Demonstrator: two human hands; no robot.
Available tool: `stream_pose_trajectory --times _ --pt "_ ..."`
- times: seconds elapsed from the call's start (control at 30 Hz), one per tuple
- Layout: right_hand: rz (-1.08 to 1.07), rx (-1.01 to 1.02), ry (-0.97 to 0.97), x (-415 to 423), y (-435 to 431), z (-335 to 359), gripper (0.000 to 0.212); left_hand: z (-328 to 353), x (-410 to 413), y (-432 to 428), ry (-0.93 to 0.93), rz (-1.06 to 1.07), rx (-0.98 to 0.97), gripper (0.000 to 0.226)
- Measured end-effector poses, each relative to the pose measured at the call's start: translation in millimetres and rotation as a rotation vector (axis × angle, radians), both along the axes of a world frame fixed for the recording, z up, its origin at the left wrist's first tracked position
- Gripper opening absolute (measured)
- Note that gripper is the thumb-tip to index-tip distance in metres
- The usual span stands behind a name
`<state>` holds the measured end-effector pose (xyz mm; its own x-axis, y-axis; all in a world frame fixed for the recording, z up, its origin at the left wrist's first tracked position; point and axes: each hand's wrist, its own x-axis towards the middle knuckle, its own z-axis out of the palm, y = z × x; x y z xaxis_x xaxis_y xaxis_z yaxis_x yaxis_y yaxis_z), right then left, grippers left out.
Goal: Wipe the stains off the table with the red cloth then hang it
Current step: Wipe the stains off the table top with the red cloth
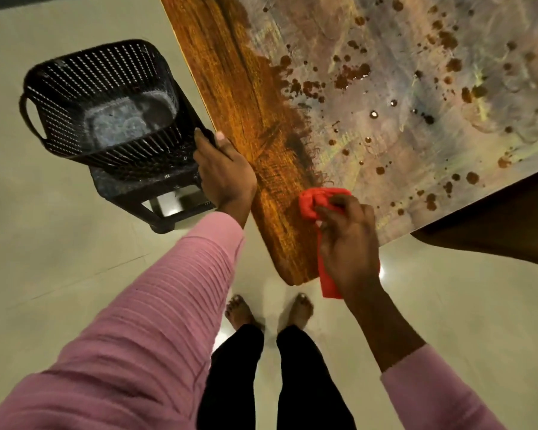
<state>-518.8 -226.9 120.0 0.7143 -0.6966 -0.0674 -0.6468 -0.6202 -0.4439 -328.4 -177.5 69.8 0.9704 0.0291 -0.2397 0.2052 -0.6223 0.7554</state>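
Curling round a bunched red cloth (319,201), the fingers (339,203) of the right hand (350,243) clamp it down on the near left part of the table (239,97). The back of the hand hides most of the grip, and a loose tail of the cloth hangs past the near edge, under the wrist. The left hand (225,173) sits at the table's left edge with its thumb on the wood. Its other fingers reach toward the corner of a black basket (75,88), and whether they hold that rim or the table edge cannot be made out. The basket stands on a dark stool (156,209) just left of the table, partly covered by that hand. A dark brown shape (494,218) crosses the table's near right corner and is cut off by the frame. Brown stains (351,74) speckle the hazy surface far and right of the cloth, the nearest just right of the knuckles. The wooden strip at the left shows plain grain. Below are pink sleeves (156,321) and bare feet (302,308).
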Motion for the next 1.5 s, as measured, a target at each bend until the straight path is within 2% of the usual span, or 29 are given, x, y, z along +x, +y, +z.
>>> stream_pose_trajectory --times 0.07,0.23,0.3,0.4,0.5,0.57,0.63,0.7,0.8,1.0,1.1,1.2,1.3,1.33,1.5 --pt "-0.020 -0.016 0.000 0.9 10.4 0.9 0.041 -0.9 0.6 -0.8 -0.018 0.016 0.015 0.054" --pt "0.328 0.040 0.030 -22.2 77.5 1.9 0.045 -1.1 1.2 -2.5 -0.047 0.028 0.060 0.054" --pt "0.358 0.053 0.010 -31.9 75.4 2.2 0.045 -2.0 -0.1 -2.2 -0.052 0.020 0.063 0.054" --pt "0.230 0.004 -0.023 -42.8 44.2 -2.5 0.032 -2.7 1.3 -1.2 -0.048 0.009 0.056 0.053" --pt "0.027 -0.004 -0.052 -51.5 6.9 -4.8 0.034 -2.6 0.5 -1.6 -0.044 0.011 0.064 0.053" --pt "-0.046 0.010 -0.063 -49.2 12.2 -4.3 0.034 -1.9 1.2 -2.1 -0.042 0.011 0.062 0.053" --pt "0.006 0.020 -0.051 -45.1 36.4 -5.3 0.039 -1.6 1.4 -1.4 -0.044 0.010 0.065 0.053" --pt "0.160 0.016 -0.037 -45.7 60.0 -7.1 0.037 0.1 1.1 -2.3 -0.057 0.002 0.066 0.053" --pt "0.295 -0.001 -0.045 -54.5 54.2 -9.6 0.038 1.9 -2.9 -2.3 -0.083 -0.008 0.054 0.053" --pt "-0.081 -0.001 -0.054 -64.0 -24.8 -3.0 0.033 3.5 -36.1 9.4 -0.021 0.069 0.050 0.054" --pt "-0.169 0.032 -0.049 -58.1 -13.4 -3.6 0.038 8.9 -69.5 2.8 0.083 0.141 0.026 0.055" --pt "0.083 0.050 -0.074 -57.1 16.6 -4.6 0.042 10.0 -77.9 -2.6 0.030 0.147 0.065 0.055" --pt "0.318 0.000 -0.062 -69.3 1.0 -5.6 0.041 6.6 -74.6 -3.8 -0.031 0.141 0.114 0.054" --pt "0.304 -0.009 -0.046 -74.0 -12.7 -6.2 0.040 6.4 -74.8 -2.8 -0.036 0.147 0.138 0.054" --pt "-0.055 0.010 -0.011 -79.6 -84.1 -4.0 0.038 7.2 -77.0 -4.7 -0.049 0.145 0.179 0.055"
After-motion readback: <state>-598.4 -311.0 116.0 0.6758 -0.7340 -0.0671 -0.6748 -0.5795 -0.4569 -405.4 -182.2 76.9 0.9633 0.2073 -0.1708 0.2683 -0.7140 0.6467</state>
